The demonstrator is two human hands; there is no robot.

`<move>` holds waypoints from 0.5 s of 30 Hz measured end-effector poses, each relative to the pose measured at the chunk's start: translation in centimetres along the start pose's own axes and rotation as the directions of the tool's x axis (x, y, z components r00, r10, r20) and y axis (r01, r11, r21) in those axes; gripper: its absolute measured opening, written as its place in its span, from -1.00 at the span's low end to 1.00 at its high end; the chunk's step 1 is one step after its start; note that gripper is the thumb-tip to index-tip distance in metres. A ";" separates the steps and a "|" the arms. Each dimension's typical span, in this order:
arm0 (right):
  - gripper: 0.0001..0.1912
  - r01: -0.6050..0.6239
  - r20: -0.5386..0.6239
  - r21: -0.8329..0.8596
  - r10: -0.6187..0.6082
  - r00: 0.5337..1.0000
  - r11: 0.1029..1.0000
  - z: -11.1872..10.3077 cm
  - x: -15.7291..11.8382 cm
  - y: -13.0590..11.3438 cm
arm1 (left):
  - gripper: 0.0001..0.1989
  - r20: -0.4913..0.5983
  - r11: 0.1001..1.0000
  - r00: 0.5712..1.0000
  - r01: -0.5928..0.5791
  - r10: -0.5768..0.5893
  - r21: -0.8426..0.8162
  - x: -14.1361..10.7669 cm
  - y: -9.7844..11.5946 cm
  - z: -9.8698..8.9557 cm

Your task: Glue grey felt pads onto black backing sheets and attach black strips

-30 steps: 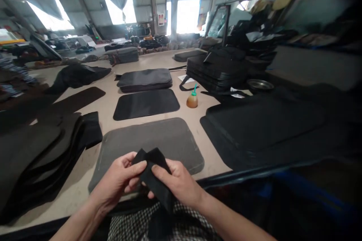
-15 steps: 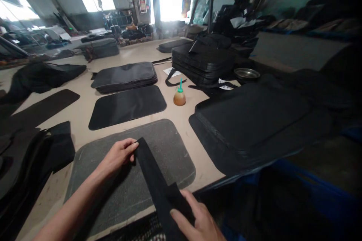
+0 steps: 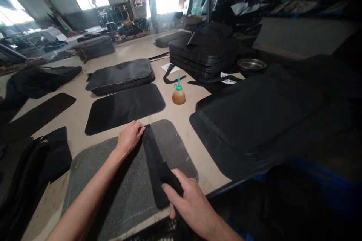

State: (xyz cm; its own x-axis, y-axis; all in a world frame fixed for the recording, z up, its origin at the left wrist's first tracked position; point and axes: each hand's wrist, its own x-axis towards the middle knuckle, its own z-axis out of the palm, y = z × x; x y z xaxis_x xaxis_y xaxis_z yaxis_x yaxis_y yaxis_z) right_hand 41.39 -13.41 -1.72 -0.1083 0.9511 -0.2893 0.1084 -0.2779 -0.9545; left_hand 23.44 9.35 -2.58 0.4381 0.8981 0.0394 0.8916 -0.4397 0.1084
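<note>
A long black strip [image 3: 154, 158] lies slantwise over a grey panel with rounded corners [image 3: 175, 145] on the table. At the strip's far end, my left hand [image 3: 130, 137] pinches its corner between thumb and fingers. Lower down, my right hand [image 3: 188, 199] is closed round a folded part of the same strip, its thumb on top. Beyond the grey panel lies a flat black panel [image 3: 126, 107]. A squeeze bottle [image 3: 178, 95] with a green spout and amber liquid stands to the right of that panel.
Stacked black panels [image 3: 121, 73] lie farther back, with a taller stack [image 3: 203, 54] to their right. Wide black sheets [image 3: 254, 116] cover the right side, near a metal dish [image 3: 251, 64]. Dark material [image 3: 56, 152] lies at the left. A blue crate [image 3: 316, 184] is below the table edge.
Both hands have moved forward with the strip, its far end now nearer the grey panel's far edge. More of the strip lies over the panel. The view has shifted slightly.
</note>
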 end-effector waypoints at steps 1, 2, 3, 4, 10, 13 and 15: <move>-0.78 -0.004 0.004 -0.003 0.004 1.000 1.000 0.0 0.0 0.2 | -0.73 -0.001 1.000 1.000 -0.001 0.001 0.002 0.0 0.0 0.1; -0.79 -0.008 0.005 -0.006 0.008 1.000 1.000 0.1 0.0 0.3 | -0.74 -0.004 1.000 1.000 -0.003 0.003 0.004 0.1 -0.1 0.2; -0.78 -0.011 0.000 -0.013 0.011 1.000 1.000 0.1 -0.1 0.4 | -0.75 -0.007 1.000 1.000 -0.005 0.006 0.005 0.1 -0.1 0.3; -0.78 -0.014 -0.006 -0.019 0.014 1.000 1.000 0.1 -0.1 0.6 | -0.75 -0.011 1.000 1.000 -0.006 0.006 0.006 0.1 -0.2 0.3; -0.75 -0.027 -0.016 -0.009 0.027 1.000 1.000 0.2 -0.1 1.0 | -0.79 -0.051 0.999 0.999 -0.014 0.015 0.029 -0.3 0.2 0.4; -0.75 -0.050 -0.017 -0.014 0.049 0.999 0.999 0.2 -0.1 1.1 | -0.78 -0.112 0.994 0.992 -0.054 0.064 0.093 -0.7 0.6 0.5; -0.76 -0.078 -0.011 -0.051 0.078 0.997 0.996 0.2 -0.1 1.3 | -0.76 -0.125 0.977 0.981 -0.127 0.149 0.172 -0.8 0.7 0.8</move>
State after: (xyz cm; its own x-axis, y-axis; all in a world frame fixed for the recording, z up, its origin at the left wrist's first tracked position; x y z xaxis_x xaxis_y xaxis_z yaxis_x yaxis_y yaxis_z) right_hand 41.31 -13.88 -2.91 -0.0888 0.9281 -0.3615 0.1672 -0.3440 -0.9240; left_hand 23.84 8.29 -3.28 0.5483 0.8168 0.1793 0.8353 -0.5453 -0.0699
